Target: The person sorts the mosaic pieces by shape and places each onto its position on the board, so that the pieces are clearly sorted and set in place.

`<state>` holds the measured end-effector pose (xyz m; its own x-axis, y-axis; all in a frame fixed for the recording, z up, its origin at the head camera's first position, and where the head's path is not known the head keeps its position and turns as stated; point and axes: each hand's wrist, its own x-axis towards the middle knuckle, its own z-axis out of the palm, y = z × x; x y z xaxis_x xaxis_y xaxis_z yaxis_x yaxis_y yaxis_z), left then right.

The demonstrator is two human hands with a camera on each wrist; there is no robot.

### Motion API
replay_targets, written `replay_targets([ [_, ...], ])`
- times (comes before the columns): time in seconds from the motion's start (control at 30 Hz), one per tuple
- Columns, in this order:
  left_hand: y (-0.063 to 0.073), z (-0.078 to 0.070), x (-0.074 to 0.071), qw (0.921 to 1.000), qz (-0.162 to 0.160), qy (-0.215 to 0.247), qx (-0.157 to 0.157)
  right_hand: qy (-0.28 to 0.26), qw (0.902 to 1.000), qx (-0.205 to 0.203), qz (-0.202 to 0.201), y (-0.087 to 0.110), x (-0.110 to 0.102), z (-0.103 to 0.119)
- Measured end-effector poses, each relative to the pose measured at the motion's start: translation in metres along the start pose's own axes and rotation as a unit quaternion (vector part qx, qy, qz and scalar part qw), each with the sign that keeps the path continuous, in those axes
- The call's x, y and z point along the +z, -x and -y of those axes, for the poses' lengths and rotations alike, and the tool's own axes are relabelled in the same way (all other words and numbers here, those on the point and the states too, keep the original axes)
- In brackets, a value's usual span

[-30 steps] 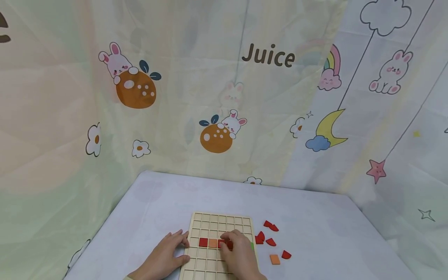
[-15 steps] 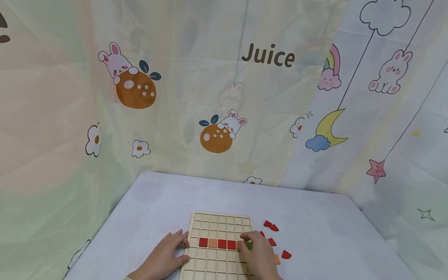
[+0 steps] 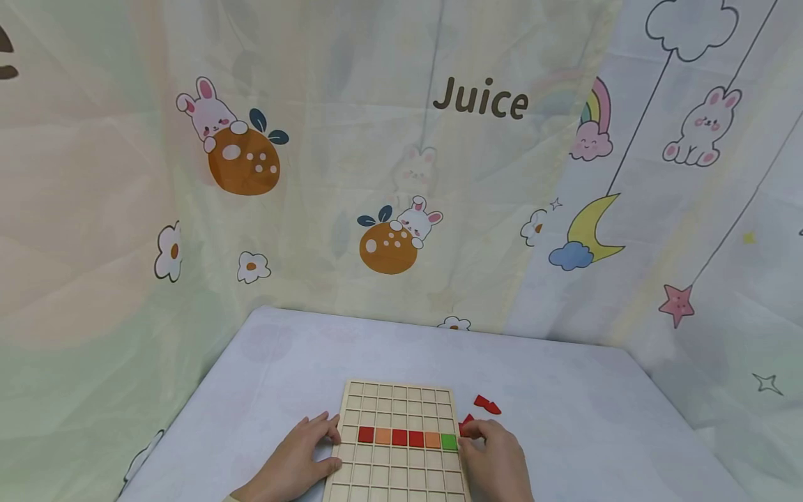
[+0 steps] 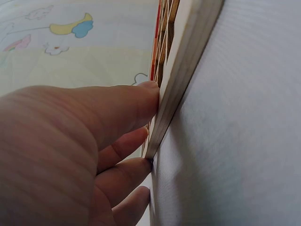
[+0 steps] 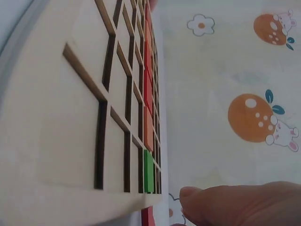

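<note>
A wooden grid board (image 3: pixel 373 481) lies on the table with one row of square tiles in it: red (image 3: pixel 366 434), orange (image 3: pixel 383 436), two red side by side, orange (image 3: pixel 433 440), then green (image 3: pixel 449 442) at the right end. My left hand (image 3: pixel 295 453) rests against the board's left side; in the left wrist view its thumb and fingers touch the wooden edge. My right hand (image 3: pixel 495 457) is at the board's right edge beside the green tile, thumb and forefinger slightly apart with nothing seen between them. A red piece (image 3: pixel 466 421) shows just past its fingertips.
Two curved red pieces (image 3: pixel 487 404) lie beyond the right hand, beside the board's upper right. The pale cloth-covered table (image 3: pixel 583 411) extends to both sides. A printed curtain (image 3: pixel 389 153) hangs behind it.
My right hand has moved right along the row and off the board, uncovering the red, orange and green tiles. It now covers the loose orange tile and some red pieces. The left hand stays put.
</note>
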<state>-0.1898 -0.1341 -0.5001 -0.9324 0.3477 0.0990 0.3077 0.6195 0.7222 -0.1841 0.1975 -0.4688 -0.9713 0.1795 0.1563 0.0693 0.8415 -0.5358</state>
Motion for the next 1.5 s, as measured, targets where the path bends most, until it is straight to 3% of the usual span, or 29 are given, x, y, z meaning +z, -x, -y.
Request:
replay_targets([
  [0.13,-0.001,0.000,0.000,1.0000,-0.001,-0.002,0.000,0.015,0.9990,0.042,0.005,-0.002,-0.004,-0.007],
  [0.47,-0.002,-0.001,0.000,1.0000,0.003,-0.001,0.000,0.031,0.9950,0.093,0.021,-0.008,-0.016,-0.026],
  [0.97,0.000,-0.003,-0.002,1.0000,-0.002,0.006,0.000,0.064,0.9909,0.105,0.054,-0.001,-0.024,-0.030],
  [1.17,0.001,-0.003,-0.002,1.0000,-0.001,0.005,0.004,0.069,0.9855,0.127,0.089,0.001,-0.022,-0.034],
  [1.5,0.001,-0.001,-0.001,0.9998,-0.003,0.002,0.019,0.080,0.9864,0.117,0.083,0.004,-0.019,-0.035],
])
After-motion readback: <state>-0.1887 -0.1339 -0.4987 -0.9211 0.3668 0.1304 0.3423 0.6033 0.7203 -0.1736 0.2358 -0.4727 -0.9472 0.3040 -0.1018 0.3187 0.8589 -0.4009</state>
